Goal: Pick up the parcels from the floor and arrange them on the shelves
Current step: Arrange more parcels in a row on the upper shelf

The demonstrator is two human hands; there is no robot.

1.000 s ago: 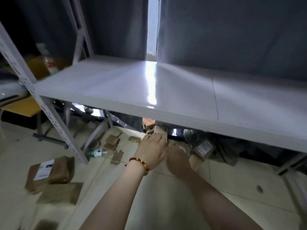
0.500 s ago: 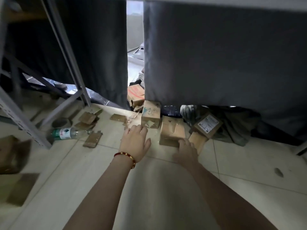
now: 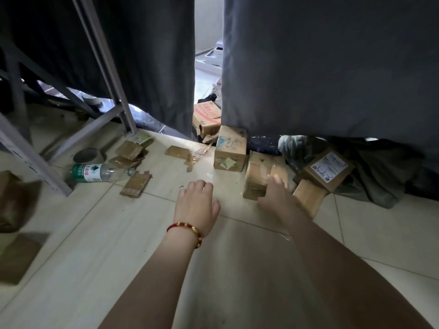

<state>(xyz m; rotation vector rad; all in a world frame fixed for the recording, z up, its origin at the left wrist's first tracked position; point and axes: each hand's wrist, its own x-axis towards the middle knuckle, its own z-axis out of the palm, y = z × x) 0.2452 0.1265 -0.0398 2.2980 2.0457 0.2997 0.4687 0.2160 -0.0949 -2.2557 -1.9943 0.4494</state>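
Far left, blurred brown parcels (image 3: 14, 200) on the tiled floor (image 3: 118, 233), beside a grey shelf leg (image 3: 35, 160). Next, a plastic bottle (image 3: 95, 173) on its side, near flat cardboard pieces (image 3: 136, 185). Mid-frame, left hand (image 3: 196, 203) over bare tile, fingers loosely curled, holding nothing. Beyond, at the foot of the grey curtain (image 3: 332, 67), a box with a blue drawing (image 3: 230, 148). Just right, right hand (image 3: 275, 193) grasping the taped parcel (image 3: 257, 173) on the floor, fingers over its top, thumb at the near face. Just beside, a small box (image 3: 307, 198); behind that, a labelled parcel (image 3: 329, 170).
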